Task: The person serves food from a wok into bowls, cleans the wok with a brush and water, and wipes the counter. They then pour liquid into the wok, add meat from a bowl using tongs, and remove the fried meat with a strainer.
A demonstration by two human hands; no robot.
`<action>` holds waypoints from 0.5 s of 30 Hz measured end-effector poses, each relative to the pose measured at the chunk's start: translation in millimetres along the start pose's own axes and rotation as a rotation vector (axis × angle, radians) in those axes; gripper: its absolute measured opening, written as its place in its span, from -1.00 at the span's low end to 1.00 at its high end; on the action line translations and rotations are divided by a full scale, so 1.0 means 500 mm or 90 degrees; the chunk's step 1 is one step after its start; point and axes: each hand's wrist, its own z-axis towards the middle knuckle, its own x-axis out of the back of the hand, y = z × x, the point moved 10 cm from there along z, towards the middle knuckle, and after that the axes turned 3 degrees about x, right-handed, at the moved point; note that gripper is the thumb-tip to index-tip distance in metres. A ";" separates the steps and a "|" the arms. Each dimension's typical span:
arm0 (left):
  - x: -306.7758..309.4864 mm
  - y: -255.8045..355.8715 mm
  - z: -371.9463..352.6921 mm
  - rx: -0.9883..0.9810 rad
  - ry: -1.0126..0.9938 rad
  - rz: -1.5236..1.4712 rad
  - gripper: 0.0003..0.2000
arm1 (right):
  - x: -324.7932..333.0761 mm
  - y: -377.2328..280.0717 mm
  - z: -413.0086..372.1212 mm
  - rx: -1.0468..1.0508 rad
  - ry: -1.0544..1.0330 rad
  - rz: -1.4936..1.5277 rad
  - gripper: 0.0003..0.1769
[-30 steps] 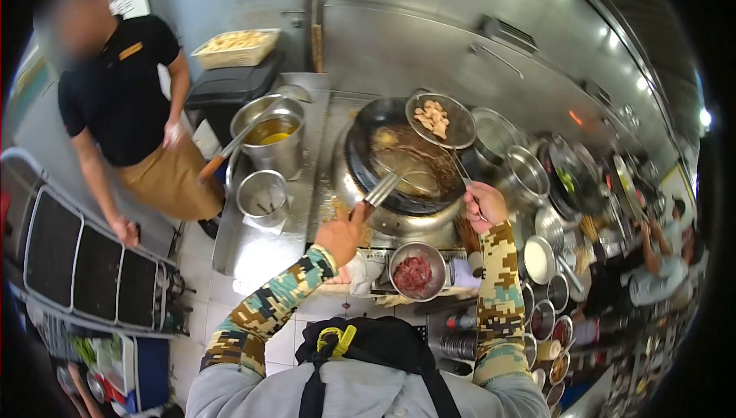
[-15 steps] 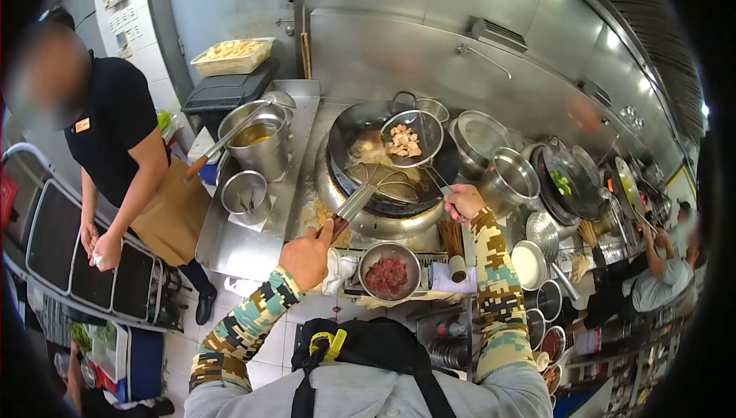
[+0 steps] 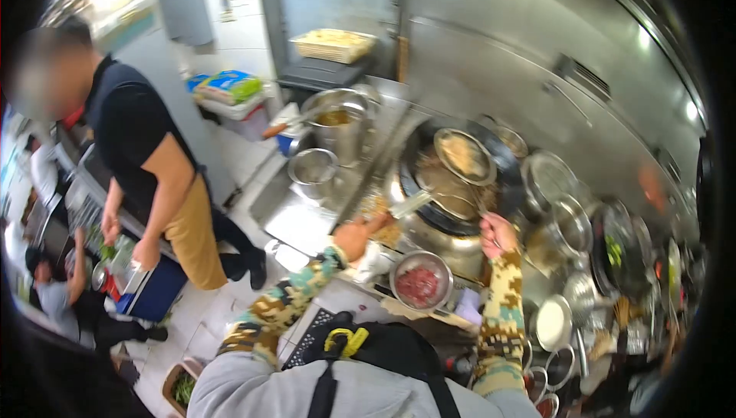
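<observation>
My left hand (image 3: 353, 241) is closed round the handle of a wire skimmer (image 3: 454, 202), whose mesh head lies low in the wok (image 3: 507, 167). My right hand (image 3: 498, 235) grips the thin handle of a round strainer (image 3: 491, 167), tilted over the far side of the wok. Pale cooked meat pieces (image 3: 460, 153), blurred by motion, sit in that strainer. Below the wok, between my forearms, stands a metal bowl (image 3: 396, 274) of raw red meat (image 3: 418, 283). The wok's contents are partly hidden by both tools.
Left of the wok are a tall pot of yellow liquid (image 3: 345, 142) with a ladle and a smaller pot (image 3: 313, 171). A co-worker in black (image 3: 149, 138) stands further left. To the right are metal pots (image 3: 569, 226), a wok with greens (image 3: 613, 265) and a white-filled bowl (image 3: 553, 323).
My view has swung left, so the stove sits further right in it. The co-worker's hands have come apart and the body has turned. Both my hands keep their tools.
</observation>
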 end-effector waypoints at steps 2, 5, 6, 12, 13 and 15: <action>0.075 0.084 0.021 -0.049 0.098 -0.036 -0.50 | 0.008 0.015 0.004 0.009 0.030 -0.036 -0.79; 0.121 0.214 0.084 -0.034 0.151 -0.390 -0.69 | -0.081 0.008 -0.077 0.072 0.083 -0.061 -0.92; 0.155 0.250 0.096 0.008 0.131 -0.570 -0.66 | -0.121 0.008 -0.114 0.087 0.082 -0.060 -0.93; 0.069 0.310 0.114 0.211 -0.350 -1.059 -0.58 | -0.200 0.061 -0.327 0.225 0.094 -0.009 -0.49; 0.068 0.297 0.112 0.226 -0.362 -1.067 -0.57 | -0.171 0.085 -0.359 0.261 0.043 -0.065 -0.53; 0.058 0.281 0.116 0.253 -0.389 -1.098 -0.54 | -0.070 0.224 -0.395 0.139 0.095 -0.107 -0.59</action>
